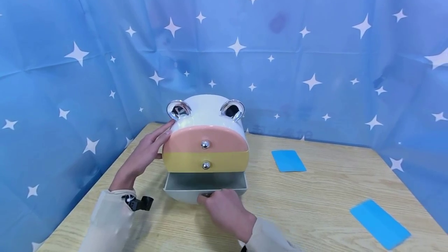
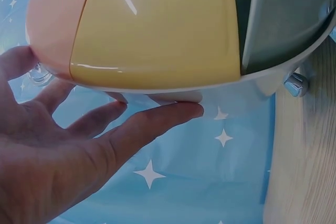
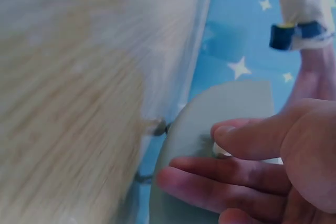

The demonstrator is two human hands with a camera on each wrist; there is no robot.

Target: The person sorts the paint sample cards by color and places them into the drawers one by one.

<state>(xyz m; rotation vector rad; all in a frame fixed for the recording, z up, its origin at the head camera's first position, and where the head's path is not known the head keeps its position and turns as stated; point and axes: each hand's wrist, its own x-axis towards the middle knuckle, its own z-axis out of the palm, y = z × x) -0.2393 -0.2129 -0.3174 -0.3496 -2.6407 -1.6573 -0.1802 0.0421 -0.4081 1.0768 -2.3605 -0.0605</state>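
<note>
A small rounded drawer cabinet (image 1: 206, 106) with a white top and two chrome-ringed eyes stands on the table. Its pink drawer (image 1: 189, 137) and yellow drawer (image 1: 185, 161) are closed, each with a round silver knob. The grey bottom drawer (image 1: 182, 196) is pulled out, and the part of its inside that shows holds nothing. My right hand (image 1: 225, 209) pinches that drawer's knob (image 3: 219, 149) between thumb and fingers. Against the cabinet's left side rests my left hand (image 1: 147, 151), its fingers extended along the white shell in the left wrist view.
Two flat blue rectangles lie on the wooden table (image 1: 315, 205) to the right: a blue sheet (image 1: 288, 161) beside the cabinet and another blue sheet (image 1: 380, 224) nearer the front. A blue star-patterned curtain (image 1: 280, 69) surrounds the table's back and sides.
</note>
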